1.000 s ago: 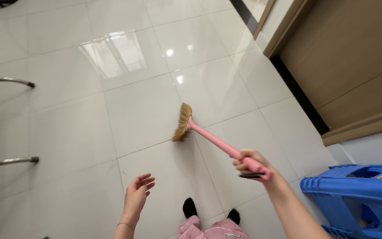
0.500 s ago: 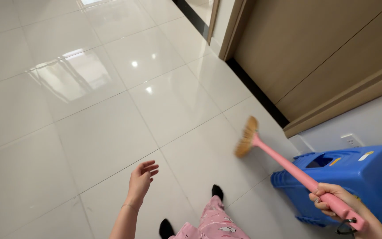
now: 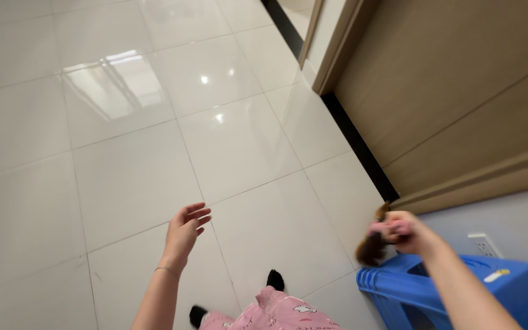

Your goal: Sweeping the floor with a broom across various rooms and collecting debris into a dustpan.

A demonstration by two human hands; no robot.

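I see a pink broom handle [image 3: 392, 228] with brown bristles [image 3: 371, 247], a blue stool [image 3: 441, 287], pink patterned trousers [image 3: 276, 315], black socks [image 3: 275, 280], and a glossy white floor [image 3: 123, 153].

My left hand [image 3: 184, 232]: open, empty, fingers loosely spread, palm turned inward, forearm bare and raised. My right hand [image 3: 406, 232]: fist closed around a pink handle [image 3: 385, 228], arm extended forward.

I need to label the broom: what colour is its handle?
Pink. The head view shows the handle in the right hand, though blurred.
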